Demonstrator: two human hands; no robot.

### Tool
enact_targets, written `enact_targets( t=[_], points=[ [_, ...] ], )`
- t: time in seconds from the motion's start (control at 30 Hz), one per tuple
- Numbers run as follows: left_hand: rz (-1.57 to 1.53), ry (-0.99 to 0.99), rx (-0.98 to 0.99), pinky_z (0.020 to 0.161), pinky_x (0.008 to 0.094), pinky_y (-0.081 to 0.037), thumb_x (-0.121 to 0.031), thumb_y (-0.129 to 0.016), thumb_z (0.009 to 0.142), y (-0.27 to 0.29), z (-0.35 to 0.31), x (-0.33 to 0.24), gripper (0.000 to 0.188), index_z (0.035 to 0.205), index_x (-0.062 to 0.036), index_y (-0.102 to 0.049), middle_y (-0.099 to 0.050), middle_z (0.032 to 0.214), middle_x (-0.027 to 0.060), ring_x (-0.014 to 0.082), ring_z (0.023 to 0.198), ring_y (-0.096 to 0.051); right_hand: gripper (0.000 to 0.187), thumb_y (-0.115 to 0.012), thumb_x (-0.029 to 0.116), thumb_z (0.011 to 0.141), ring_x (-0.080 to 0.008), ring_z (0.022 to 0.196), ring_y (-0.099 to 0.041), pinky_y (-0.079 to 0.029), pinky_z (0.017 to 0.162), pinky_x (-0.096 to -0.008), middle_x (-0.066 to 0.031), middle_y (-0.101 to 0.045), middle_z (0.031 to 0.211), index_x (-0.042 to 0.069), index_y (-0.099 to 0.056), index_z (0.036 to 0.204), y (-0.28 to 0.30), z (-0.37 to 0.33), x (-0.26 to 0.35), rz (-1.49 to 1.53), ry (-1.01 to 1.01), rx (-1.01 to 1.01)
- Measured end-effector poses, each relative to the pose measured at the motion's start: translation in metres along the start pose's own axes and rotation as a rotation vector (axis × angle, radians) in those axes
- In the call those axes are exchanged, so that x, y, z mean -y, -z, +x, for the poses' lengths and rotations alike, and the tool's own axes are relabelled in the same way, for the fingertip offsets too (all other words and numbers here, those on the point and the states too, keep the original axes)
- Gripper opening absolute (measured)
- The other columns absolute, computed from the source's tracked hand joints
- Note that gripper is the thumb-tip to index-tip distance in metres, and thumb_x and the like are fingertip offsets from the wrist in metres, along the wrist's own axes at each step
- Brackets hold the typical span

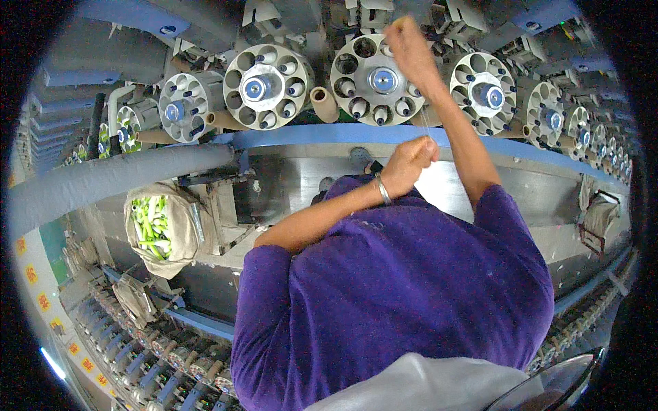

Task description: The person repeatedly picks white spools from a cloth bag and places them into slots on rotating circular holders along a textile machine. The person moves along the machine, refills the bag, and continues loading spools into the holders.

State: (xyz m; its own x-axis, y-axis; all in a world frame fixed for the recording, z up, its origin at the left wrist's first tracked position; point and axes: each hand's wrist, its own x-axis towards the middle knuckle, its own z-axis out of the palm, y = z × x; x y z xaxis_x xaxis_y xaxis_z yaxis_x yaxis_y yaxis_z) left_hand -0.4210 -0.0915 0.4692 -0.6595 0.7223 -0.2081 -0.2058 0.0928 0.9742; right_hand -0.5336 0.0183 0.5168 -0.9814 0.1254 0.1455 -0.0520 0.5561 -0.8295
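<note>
My right hand (411,55) is raised over the upper right side of a round bobbin magazine (382,81). Its fingers are closed and slightly blurred, with a small yellowish bit at the tips that I cannot make out. Lower down, in front of my body, my left hand (410,163) is a fist with the thumb on top. Faint white threads (424,122) run up from this fist toward my right forearm. White bobbins with dark tips (358,107) sit in several of the magazine's holes; some upper holes look dark.
More round magazines (262,88) line the machine on both sides. A brown paper tube (324,104) stands between two of them, above a blue rail (295,135). At left, a cloth sack (178,240) holds green and white bobbins (152,226). A padded grey bar (123,185) juts in from the left.
</note>
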Motion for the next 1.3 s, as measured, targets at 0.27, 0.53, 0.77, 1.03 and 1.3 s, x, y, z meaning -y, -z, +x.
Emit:
enact_targets(
  t=[0.27, 0.53, 0.77, 1.03, 1.3],
  points=[
    [0.452, -0.269, -0.838, 0.082, 0.0337, -0.049, -0.002, -0.06, 0.082, 0.185, -0.042, -0.09, 0.024, 0.105, -0.0046, -0.063, -0.062, 0.098, 0.0098, 0.0207, 0.092, -0.061, 0.021, -0.074, 0.025, 0.081, -0.0173, 0.098, -0.056, -0.044, 0.088, -0.0295, -0.0041, -0.062, 0.102, 0.006, -0.073, 0.074, 0.02, 0.009, -0.072, 0.336, 0.113, 0.231],
    [0.295, 0.044, -1.051, 0.08, 0.0284, -0.051, 0.003, -0.063, 0.082, 0.099, -0.119, 0.041, 0.039, 0.12, -0.0076, -0.061, -0.06, 0.11, 0.0063, 0.0158, 0.092, -0.062, 0.045, -0.069, -0.003, 0.064, -0.0351, 0.114, -0.051, -0.046, 0.092, -0.0405, -0.0152, -0.052, 0.123, 0.006, -0.056, 0.107, -0.025, 0.026, -0.124, -0.369, 0.459, 0.046],
    [0.113, 0.194, -1.117, 0.073, 0.0307, -0.052, -0.007, -0.061, 0.087, -0.021, -0.156, 0.114, 0.024, 0.11, -0.0058, -0.066, -0.069, 0.103, 0.0098, 0.0174, 0.083, -0.066, 0.049, -0.06, -0.003, 0.072, -0.037, 0.119, -0.049, -0.039, 0.102, -0.0438, -0.0191, -0.055, 0.125, 0.003, -0.056, 0.121, 0.002, -0.011, -0.063, -0.462, 0.592, -0.079],
    [0.214, 0.112, -1.54, 0.079, 0.0389, -0.052, -0.014, -0.06, 0.088, -0.152, -0.287, 0.162, 0.019, 0.104, -0.0072, -0.065, -0.065, 0.1, 0.0122, 0.0278, 0.088, -0.065, 0.046, -0.066, 0.006, 0.076, -0.0364, 0.117, -0.05, -0.037, 0.102, -0.0458, -0.0166, -0.057, 0.122, 0.005, -0.057, 0.121, -0.108, -0.177, -0.036, -0.311, 0.978, 0.412],
    [0.239, 0.796, -2.524, 0.079, 0.0406, -0.05, -0.012, -0.062, 0.084, -0.44, -0.501, 0.246, 0.016, 0.098, -0.0085, -0.068, -0.066, 0.097, 0.0117, 0.032, 0.089, -0.063, 0.03, -0.065, 0.004, 0.08, -0.0325, 0.114, -0.052, -0.041, 0.098, -0.0412, -0.0153, -0.059, 0.116, 0.005, -0.064, 0.109, -0.186, -0.433, -0.014, -0.197, 1.201, 1.247]
  ],
)
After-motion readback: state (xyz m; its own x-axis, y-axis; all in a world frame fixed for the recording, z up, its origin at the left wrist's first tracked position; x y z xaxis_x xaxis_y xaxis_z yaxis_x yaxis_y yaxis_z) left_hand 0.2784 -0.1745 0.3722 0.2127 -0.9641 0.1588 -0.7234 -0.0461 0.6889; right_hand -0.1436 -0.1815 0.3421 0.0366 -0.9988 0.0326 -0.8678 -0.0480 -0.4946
